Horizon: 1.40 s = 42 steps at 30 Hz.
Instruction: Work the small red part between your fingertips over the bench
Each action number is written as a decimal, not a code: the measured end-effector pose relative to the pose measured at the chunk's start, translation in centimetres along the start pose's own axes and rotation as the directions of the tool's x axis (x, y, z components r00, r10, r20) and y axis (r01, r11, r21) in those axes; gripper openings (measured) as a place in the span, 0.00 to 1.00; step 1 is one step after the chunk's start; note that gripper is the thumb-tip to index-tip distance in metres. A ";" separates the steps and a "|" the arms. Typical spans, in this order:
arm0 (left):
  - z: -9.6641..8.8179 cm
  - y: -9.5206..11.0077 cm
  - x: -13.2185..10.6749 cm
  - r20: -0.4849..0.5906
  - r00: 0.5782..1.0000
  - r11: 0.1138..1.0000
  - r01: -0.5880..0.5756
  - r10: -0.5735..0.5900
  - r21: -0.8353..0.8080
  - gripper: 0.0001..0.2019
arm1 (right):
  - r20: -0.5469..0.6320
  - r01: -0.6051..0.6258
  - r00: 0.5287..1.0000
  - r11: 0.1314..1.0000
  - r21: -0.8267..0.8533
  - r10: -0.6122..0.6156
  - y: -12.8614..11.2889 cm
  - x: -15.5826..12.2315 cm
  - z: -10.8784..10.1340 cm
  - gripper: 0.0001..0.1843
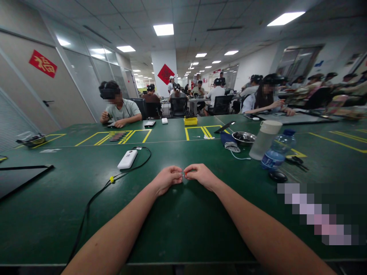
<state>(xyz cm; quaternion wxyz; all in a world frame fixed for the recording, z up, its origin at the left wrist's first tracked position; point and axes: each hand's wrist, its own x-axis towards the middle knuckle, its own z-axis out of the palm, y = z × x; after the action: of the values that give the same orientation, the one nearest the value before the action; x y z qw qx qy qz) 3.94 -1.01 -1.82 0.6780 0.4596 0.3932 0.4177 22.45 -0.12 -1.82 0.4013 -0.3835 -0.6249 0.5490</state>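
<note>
Hands, grip pinched narrow, seemingly on orange piece

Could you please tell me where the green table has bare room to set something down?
Beyond the left hand and right hand, bare tabletop lies between the white power bank and the frosted tumbler; another patch lies between the forearms. It's crowded on the right: tumbler, blue-capped bottle, metal bowl and mouse.

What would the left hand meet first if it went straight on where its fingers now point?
The left hand would likely meet the small orange piece in the right hand, then that hand itself; whether there is contact already is unclear.
</note>
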 end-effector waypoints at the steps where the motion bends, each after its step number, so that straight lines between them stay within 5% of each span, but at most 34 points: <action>1: 0.1 0.1 0.0 -0.010 1.000 1.000 -0.012 0.012 -0.022 0.10 | -0.006 0.015 1.000 1.000 0.005 -0.015 -0.1 0.0 0.0 0.12; 6: 0.7 0.5 -0.2 -0.068 0.995 0.994 -0.073 0.067 -0.086 0.08 | -0.065 0.084 0.995 0.996 0.042 -0.081 -0.5 -0.1 -0.1 0.12; 18: 1.1 0.3 -0.3 -0.021 0.974 0.974 -0.225 0.226 0.019 0.08 | -0.068 0.177 0.982 0.983 0.044 -0.174 -0.6 0.1 0.1 0.17; 27: 0.8 0.3 0.0 -0.044 0.987 0.987 -0.158 0.157 -0.020 0.09 | 0.002 0.289 0.957 0.949 -0.124 -0.291 -0.4 0.1 -0.1 0.16; 34: 0.3 0.4 -0.2 0.031 0.992 0.992 -0.120 0.122 -0.045 0.11 | 0.050 0.432 0.892 0.818 -0.381 -0.448 -1.3 -0.4 -0.1 0.12; 42: -0.1 2.4 -1.4 0.154 0.975 0.972 -0.182 0.158 0.152 0.10 | 0.138 0.412 0.911 0.836 -0.363 -0.389 -1.6 -0.7 0.3 0.17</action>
<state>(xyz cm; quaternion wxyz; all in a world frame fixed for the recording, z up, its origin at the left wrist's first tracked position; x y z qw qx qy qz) 2.90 -1.68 0.69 0.6254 0.5747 0.3367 0.4066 22.35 -1.08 -0.35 0.4059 -0.2991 -0.7979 0.3304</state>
